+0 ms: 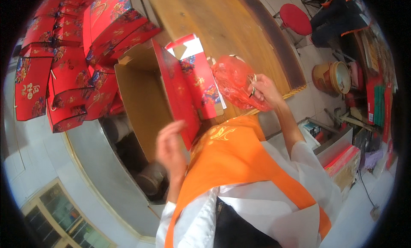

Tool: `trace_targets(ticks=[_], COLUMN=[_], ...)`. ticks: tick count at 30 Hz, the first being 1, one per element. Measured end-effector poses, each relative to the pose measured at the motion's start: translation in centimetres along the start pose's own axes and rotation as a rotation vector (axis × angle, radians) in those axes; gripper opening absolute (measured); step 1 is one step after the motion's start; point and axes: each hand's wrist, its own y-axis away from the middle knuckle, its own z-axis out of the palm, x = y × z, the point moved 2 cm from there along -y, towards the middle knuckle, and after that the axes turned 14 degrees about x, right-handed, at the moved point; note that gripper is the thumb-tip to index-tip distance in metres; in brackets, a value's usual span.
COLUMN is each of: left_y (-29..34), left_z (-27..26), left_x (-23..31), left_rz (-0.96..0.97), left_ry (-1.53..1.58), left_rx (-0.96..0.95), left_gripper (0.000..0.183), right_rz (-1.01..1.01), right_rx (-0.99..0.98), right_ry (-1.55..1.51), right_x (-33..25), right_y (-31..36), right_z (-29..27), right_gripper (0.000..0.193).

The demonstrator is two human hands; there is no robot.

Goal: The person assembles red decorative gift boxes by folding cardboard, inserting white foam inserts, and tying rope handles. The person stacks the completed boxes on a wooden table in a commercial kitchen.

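My right hand [266,93] is over a red plastic bag [233,79] on the table. Its fingers are pinched around a small, thin, gold-and-dark thing whose kind I cannot make out. My left hand [170,147] is smeared by motion beside the near edge of an open red cardboard box [177,87]. That box lies tilted with its bare brown inside facing left, and it looks hollow. Between it and the bag lies a red printed carton piece [200,82] with blue and gold patterns and white edges.
Several finished-looking red gift boxes [70,68] with cord handles are stacked at the left. The wooden table [222,21] stretches away ahead. Off its right side stand a red round stool [295,19] and a bucket [332,77] on the tiled floor. A grey cabinet [111,162] is at lower left.
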Motion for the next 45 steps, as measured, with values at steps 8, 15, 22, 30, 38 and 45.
trace_targets(ticks=[8, 15, 22, 30, 38, 45], left_y=[-1.8, -2.7, -2.4, -1.4, -1.7, -1.7], left_z=[8.3, 7.3, 5.9, 6.2, 7.3, 7.2], left_x=[2.8, 0.6, -1.2, -2.7, -3.9, -4.0], left_rz=[0.886, 0.916, 0.702, -0.291, -0.673, -0.318], left_ry=[-0.238, -0.048, -0.100, 0.000, 0.539, 0.154], left_rx=[-0.576, -0.540, -0.604, -0.284, -0.085, -0.115], left_gripper=[0.038, 0.039, 0.040, 0.013, 0.023, 0.017], right_rz=[-0.068, 0.008, 0.178, 0.180, -0.238, -0.175], right_rx=[-0.258, -0.458, -0.503, -0.506, -0.323, -0.279], right_ry=[-0.277, -0.297, -0.362, -0.227, -0.302, -0.322], right_x=[-7.1, -6.1, -4.2, -6.4, -4.4, -4.3], right_y=[9.1, 10.2, 9.9, 9.9, 9.1, 7.1], right_z=[6.9, 9.9, 9.9, 11.0, 13.2, 13.3], right_gripper=[0.054, 0.037, 0.035, 0.037, 0.033, 0.020])
